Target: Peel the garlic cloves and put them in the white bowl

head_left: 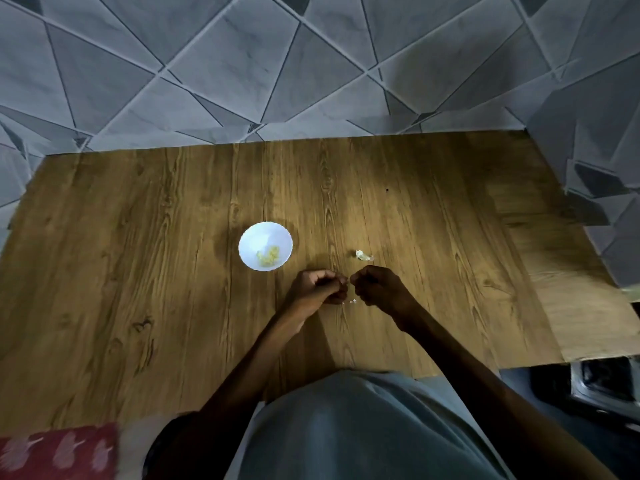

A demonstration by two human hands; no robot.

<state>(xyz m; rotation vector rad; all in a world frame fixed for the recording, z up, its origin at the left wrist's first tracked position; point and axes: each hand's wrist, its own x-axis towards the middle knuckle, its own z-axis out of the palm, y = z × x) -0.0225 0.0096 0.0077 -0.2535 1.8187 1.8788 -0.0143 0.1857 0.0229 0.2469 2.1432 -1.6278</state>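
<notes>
The white bowl (265,245) stands on the wooden table (138,237), holding several yellowish peeled garlic pieces (268,255). Just right of and nearer than the bowl, my left hand (320,285) and my right hand (375,287) meet with curled fingers, fingertips almost touching. Something small sits pinched between them, mostly hidden by the fingers. A tiny pale scrap of skin (352,301) shows just below the fingertips. A garlic piece with its papery skin (363,255) lies on the table just beyond my right hand.
A grey tiled wall (311,64) runs along the table's far edge and right side. A red patterned cloth (59,452) lies at the near left corner. A dark object (602,382) sits off the table's near right.
</notes>
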